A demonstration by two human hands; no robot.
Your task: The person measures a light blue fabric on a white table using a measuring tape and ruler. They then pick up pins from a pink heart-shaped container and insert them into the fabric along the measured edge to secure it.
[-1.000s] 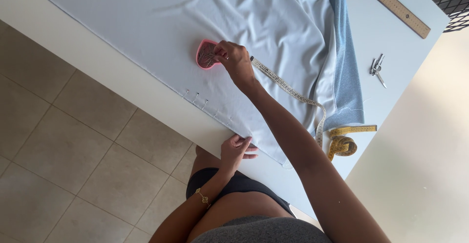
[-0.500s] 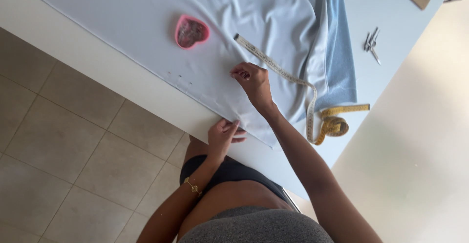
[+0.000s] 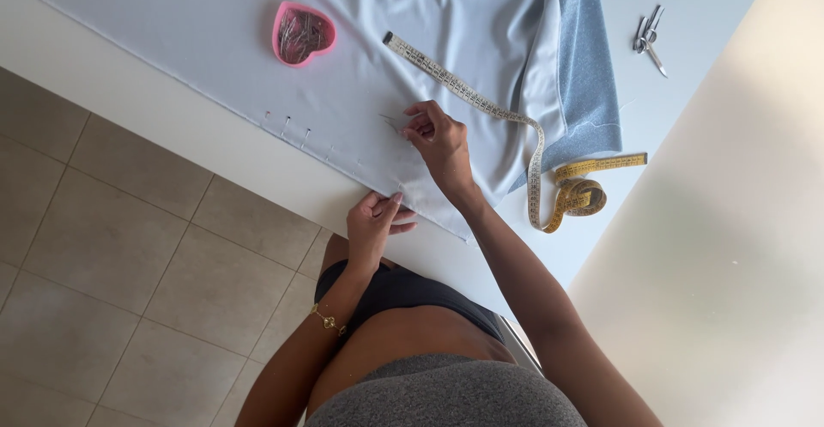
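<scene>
Right hand is pinching a thin pin between thumb and fingertips, grip narrow, hovering just over the pale blue fabric near its hem. Left hand is gripping the fabric edge at the table's rim, thumb and fingers closed on the cloth, just below the right hand. A row of pins is sitting along the hem to the left of both hands. Measuring tape is running past the right hand, coiling yellow at the far end. Pink heart-shaped pin dish is lying on the fabric, well apart. Small metal snips are resting on bare table beyond the cloth.
</scene>
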